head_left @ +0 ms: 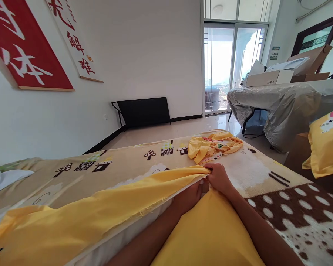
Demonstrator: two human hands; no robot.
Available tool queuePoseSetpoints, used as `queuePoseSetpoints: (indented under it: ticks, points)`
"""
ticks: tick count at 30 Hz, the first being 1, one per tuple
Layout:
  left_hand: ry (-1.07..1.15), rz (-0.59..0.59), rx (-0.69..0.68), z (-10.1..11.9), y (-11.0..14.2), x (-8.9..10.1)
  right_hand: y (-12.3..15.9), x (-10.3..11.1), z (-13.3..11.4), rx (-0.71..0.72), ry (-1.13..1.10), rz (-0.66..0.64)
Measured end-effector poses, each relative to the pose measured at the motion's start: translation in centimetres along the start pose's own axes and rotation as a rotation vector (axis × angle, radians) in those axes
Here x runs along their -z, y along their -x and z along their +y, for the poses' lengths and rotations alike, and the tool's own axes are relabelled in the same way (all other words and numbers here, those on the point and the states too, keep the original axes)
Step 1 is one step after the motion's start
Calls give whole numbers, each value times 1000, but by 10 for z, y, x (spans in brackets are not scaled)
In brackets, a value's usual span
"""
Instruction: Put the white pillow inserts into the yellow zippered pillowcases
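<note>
A yellow pillowcase (105,201) lies across the bed in front of me, its long opening facing me and its edge frayed. White filling of a pillow (93,251) shows inside the opening. My right hand (219,177) is closed on the pillowcase edge at the far end of the opening. My left hand (192,194) reaches into the opening close under my right hand; its fingers are hidden by cloth and the other hand. Past my hands, a crumpled yellow cloth (213,146) with printed figures rests on the patterned blanket (135,153).
To the right is a yellow pillow (329,142) with a rabbit print. Behind it stands a plastic-covered table (274,98) bearing open cardboard boxes (269,78). A black folded panel (144,112) leans on the far wall. White cloth (9,179) lies at the left.
</note>
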State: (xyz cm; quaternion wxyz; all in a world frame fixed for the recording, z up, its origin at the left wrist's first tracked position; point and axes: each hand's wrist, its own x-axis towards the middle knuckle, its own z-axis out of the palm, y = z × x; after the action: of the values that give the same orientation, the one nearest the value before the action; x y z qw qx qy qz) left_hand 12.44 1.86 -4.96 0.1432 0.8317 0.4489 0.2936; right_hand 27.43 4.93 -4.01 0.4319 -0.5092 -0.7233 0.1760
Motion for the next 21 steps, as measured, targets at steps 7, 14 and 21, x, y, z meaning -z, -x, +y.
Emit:
queuePoseSetpoints:
  ticks: [7,14,21]
  points:
    - [4,49,106,-14,3,-5,-1,0,2,-5,-28,-28]
    - [103,82,46,-22,8,-6,-2,1,6,35,-81,-84]
    - [123,114,79,-26,11,-6,-2,1,4,28,-120,-108]
